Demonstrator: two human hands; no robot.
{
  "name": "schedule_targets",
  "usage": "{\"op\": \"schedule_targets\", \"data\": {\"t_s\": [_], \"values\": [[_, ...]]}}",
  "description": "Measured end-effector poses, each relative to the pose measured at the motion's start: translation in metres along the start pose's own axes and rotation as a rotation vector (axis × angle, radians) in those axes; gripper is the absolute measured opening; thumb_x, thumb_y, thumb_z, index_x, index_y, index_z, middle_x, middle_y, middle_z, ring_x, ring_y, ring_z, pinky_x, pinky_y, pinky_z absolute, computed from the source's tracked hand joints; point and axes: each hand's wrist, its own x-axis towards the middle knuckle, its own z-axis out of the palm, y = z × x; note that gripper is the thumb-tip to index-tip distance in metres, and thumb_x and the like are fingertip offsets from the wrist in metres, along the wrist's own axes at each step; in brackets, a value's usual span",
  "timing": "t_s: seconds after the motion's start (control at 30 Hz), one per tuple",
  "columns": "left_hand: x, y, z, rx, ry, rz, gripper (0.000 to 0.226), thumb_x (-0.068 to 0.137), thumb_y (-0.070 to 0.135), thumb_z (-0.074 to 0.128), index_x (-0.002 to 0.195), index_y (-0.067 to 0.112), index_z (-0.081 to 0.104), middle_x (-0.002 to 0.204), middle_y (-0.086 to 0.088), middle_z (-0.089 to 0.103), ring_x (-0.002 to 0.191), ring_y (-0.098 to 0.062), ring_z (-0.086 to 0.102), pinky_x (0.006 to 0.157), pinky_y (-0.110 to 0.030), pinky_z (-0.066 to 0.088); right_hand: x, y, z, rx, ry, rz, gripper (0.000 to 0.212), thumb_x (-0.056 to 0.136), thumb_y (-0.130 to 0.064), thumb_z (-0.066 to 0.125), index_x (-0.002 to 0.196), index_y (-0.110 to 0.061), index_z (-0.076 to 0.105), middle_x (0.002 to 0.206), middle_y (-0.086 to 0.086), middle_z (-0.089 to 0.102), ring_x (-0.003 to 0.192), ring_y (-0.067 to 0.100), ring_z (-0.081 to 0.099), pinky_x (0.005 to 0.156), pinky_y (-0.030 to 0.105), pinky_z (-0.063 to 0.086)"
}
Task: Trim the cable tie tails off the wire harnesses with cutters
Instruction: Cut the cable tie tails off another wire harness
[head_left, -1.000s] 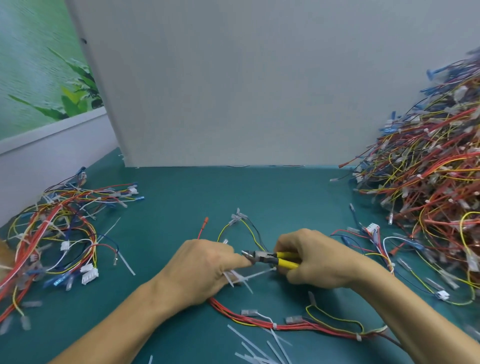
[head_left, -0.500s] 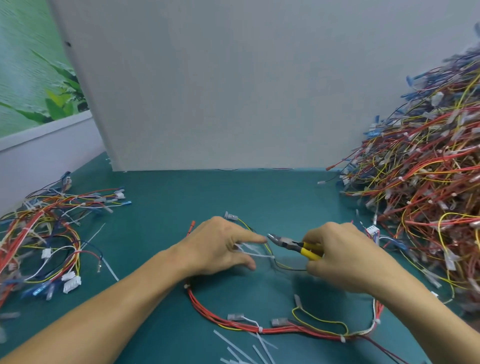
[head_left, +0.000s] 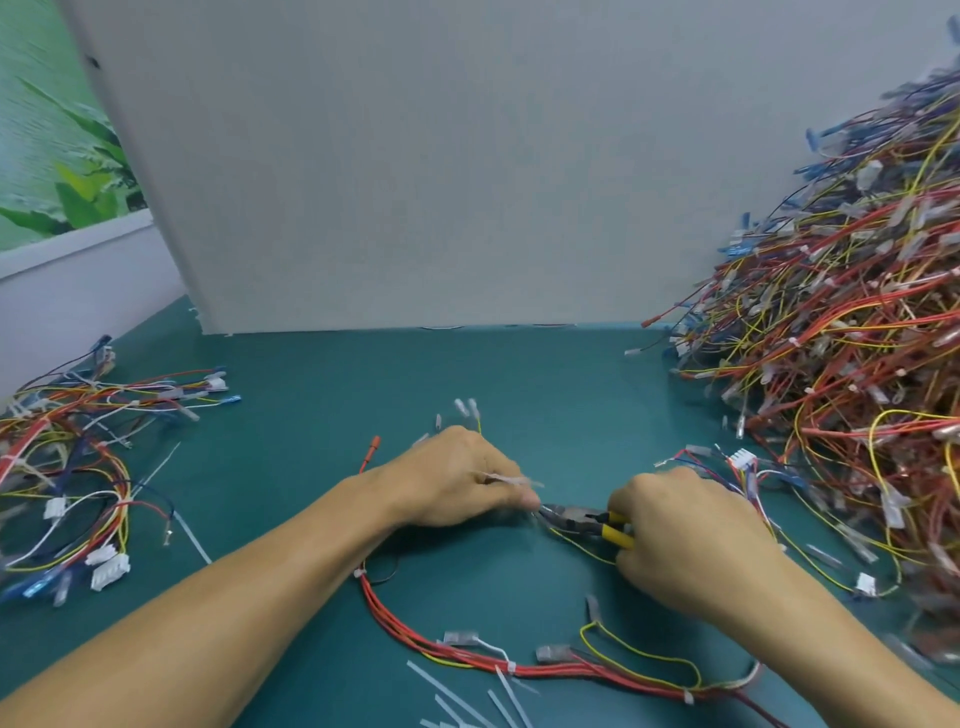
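Wires crowd both ends of your flat teal counter (head_left: 545, 379): a tall tangled heap of red, yellow and blue harnesses (head_left: 841, 338) at the right, and a lower, looser pile of harnesses (head_left: 62, 415) at the left. A plain pale-grey upright panel (head_left: 415, 182) closes the far side, with a green leafy backdrop (head_left: 52, 156) past it at far left. Between the piles, your red-and-yellow wire harness (head_left: 545, 671) loops across the near middle. Your left hand (head_left: 457, 478) has its fingers curled down on one branch of it, and a blurred pale cable tie tail (head_left: 506, 479) sticks out rightward. Your right hand (head_left: 685, 540) is wrapped round the yellow-handled steel cutters (head_left: 582, 519), whose nose touches your left fingertips. Cut white tie tails (head_left: 447, 693) lie at the near edge.
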Motion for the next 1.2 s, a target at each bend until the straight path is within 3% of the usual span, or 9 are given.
{"op": "schedule_targets", "data": {"t_s": [0.1,0.23,0.43,0.5,0.6,0.7,0.83,1.0,1.2], "values": [[0.004,-0.001,-0.001,-0.042,-0.002,-0.069,0.034,0.089,0.048,0.06,0.074,0.019,0.069,0.054,0.009,0.049,0.053,-0.003,0.038,0.055,-0.02,0.033,-0.001,-0.002,0.0,-0.015,0.002,0.002,0.005,0.078,-0.022,0.052,0.081,-0.02,0.049,0.077,0.001,0.043,0.079,0.03,0.055,0.057,0.029,0.033],[0.008,0.001,-0.002,-0.084,-0.006,-0.097,0.027,0.092,0.042,0.059,0.068,0.034,0.069,0.055,0.025,0.059,0.057,0.009,0.051,0.058,-0.006,0.034,-0.002,-0.004,0.0,0.003,0.005,0.004,0.006,0.08,-0.024,0.052,0.08,-0.021,0.047,0.081,0.002,0.044,0.087,0.03,0.06,0.059,0.03,0.033],[0.011,0.0,-0.003,-0.078,-0.018,-0.114,0.029,0.091,0.047,0.057,0.066,0.037,0.069,0.06,0.03,0.062,0.06,0.015,0.052,0.06,-0.004,0.034,-0.001,0.0,-0.003,0.055,0.016,0.012,0.011,0.081,-0.031,0.051,0.078,-0.021,0.047,0.082,0.002,0.046,0.088,0.03,0.058,0.061,0.03,0.036],[0.011,0.0,-0.003,-0.083,-0.014,-0.106,0.031,0.09,0.048,0.057,0.064,0.038,0.068,0.06,0.026,0.062,0.059,0.011,0.051,0.059,-0.007,0.034,-0.001,0.0,-0.004,0.077,0.011,0.001,0.012,0.08,-0.032,0.052,0.078,-0.02,0.05,0.079,0.002,0.047,0.083,0.031,0.055,0.061,0.031,0.038],[0.011,-0.001,-0.002,-0.068,-0.007,-0.098,0.033,0.089,0.051,0.057,0.067,0.031,0.071,0.058,0.005,0.056,0.054,-0.003,0.043,0.058,-0.015,0.029,-0.001,-0.001,-0.004,0.085,0.008,-0.015,0.012,0.078,-0.031,0.053,0.079,-0.019,0.053,0.071,0.001,0.045,0.079,0.031,0.052,0.059,0.03,0.036],[0.008,0.001,-0.002,-0.076,-0.014,-0.091,0.038,0.09,0.05,0.057,0.064,0.024,0.068,0.049,0.008,0.033,0.048,-0.007,0.029,0.052,-0.017,0.023,0.0,-0.003,-0.005,0.092,0.003,-0.018,0.012,0.078,-0.031,0.054,0.079,-0.019,0.054,0.068,0.0,0.044,0.078,0.032,0.051,0.058,0.03,0.036],[0.005,0.003,-0.003,-0.074,-0.012,-0.083,0.055,0.091,0.046,0.058,0.063,0.0,0.049,0.046,0.007,0.021,0.047,-0.01,0.019,0.042,-0.019,0.019,0.002,-0.006,-0.005,0.097,-0.007,-0.023,0.012,0.078,-0.03,0.054,0.08,-0.019,0.055,0.067,0.0,0.044,0.077,0.032,0.051,0.057,0.03,0.035],[0.005,0.005,-0.003,-0.064,-0.017,-0.105,0.051,0.09,0.048,0.058,0.05,0.017,0.049,0.052,0.007,0.02,0.052,-0.012,0.02,0.05,-0.029,0.019,0.004,-0.009,-0.007,0.057,-0.007,-0.039,0.01,0.077,-0.028,0.055,0.075,-0.02,0.049,0.064,-0.002,0.04,0.075,0.032,0.049,0.054,0.029,0.031],[0.003,0.007,-0.003,-0.076,-0.005,-0.103,0.041,0.09,0.049,0.058,0.071,0.014,0.07,0.052,0.006,0.027,0.051,-0.01,0.025,0.048,-0.026,0.022,0.005,-0.008,-0.005,-0.008,0.017,-0.067,0.01,0.076,-0.025,0.055,0.076,-0.018,0.05,0.065,-0.001,0.04,0.072,0.033,0.046,0.049,0.029,0.026]]}}
